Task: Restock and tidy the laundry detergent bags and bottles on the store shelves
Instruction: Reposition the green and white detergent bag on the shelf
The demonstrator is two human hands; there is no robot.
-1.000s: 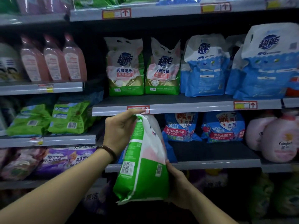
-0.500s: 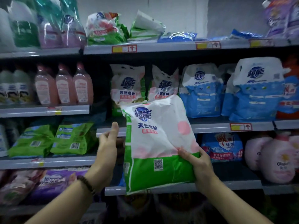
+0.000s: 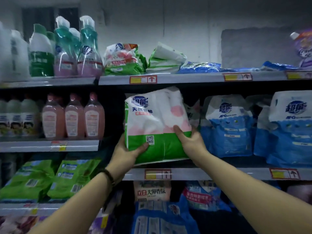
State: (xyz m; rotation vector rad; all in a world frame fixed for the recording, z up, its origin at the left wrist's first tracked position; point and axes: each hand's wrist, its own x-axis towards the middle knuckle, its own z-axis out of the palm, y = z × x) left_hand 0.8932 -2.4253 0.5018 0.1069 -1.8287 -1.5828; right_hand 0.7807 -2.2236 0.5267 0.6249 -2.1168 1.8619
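Note:
A white and green detergent bag [image 3: 157,122] with pink spots stands upright at the front of the middle shelf [image 3: 211,173]. My left hand [image 3: 126,151] grips its lower left corner, thumb across the green band. My right hand [image 3: 190,141] holds its lower right side, thumb on the front. Another bag of the same kind [image 3: 193,114] shows partly behind it. Two blue and white bags [image 3: 226,125] [image 3: 290,129] stand to the right on the same shelf.
The top shelf holds wrapped bottles [image 3: 87,49], slumped green and white bags [image 3: 125,59] and flat blue bags [image 3: 199,67]. Pink bottles [image 3: 74,117] stand at the left. Green bags [image 3: 74,178] lie lower left. More bags [image 3: 152,191] sit below.
The bag went up from waist height and turned face-on, then moved onto the middle shelf. My left hand let go briefly and now grips its lower left corner. My view tilted upward.

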